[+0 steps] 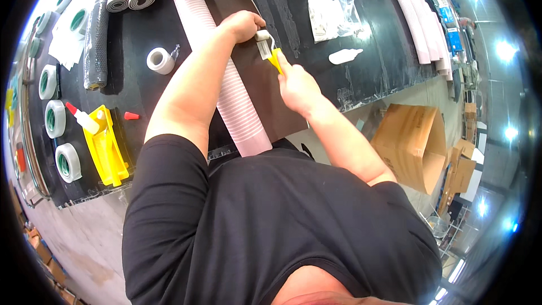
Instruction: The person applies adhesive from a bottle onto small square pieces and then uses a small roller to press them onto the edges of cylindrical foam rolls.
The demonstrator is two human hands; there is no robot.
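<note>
- Two bare hands meet over a dark brown sheet (265, 87) on the black workbench (372, 51), just right of a long pale pink ribbed hose (226, 73) that serves here as the landmark.
- Right hand (297, 86) is closed round the yellow handle of a small roller (267, 47); its white head rests on the sheet, close beside the hose.
- Left hand (244, 24) is curled at the roller's head, touching it – whether it grips the head or only steadies it cannot be told.
- Judged from the pictures, the rolling is in mid-course: the roller sits near the far part of the sheet, and the stretch nearer the body shows no clear sign either way.
- Left of the hose lie a white tape roll (161, 60), a yellow tray (107, 147) with a red-tipped glue bottle (83, 117), a small red cap (131, 116), and a black foam tube (97, 28).
- Farther left, green-cored tape rolls (55, 118) line the bench edge.
- Right of the hose sit a clear plastic bag (333, 16), a white squeeze bottle (344, 55) and more pink hoses (420, 20); cardboard boxes (412, 144) stand off the bench.
- Nothing lies on the sheet ahead of the roller – only the hose crowds its left side.
</note>
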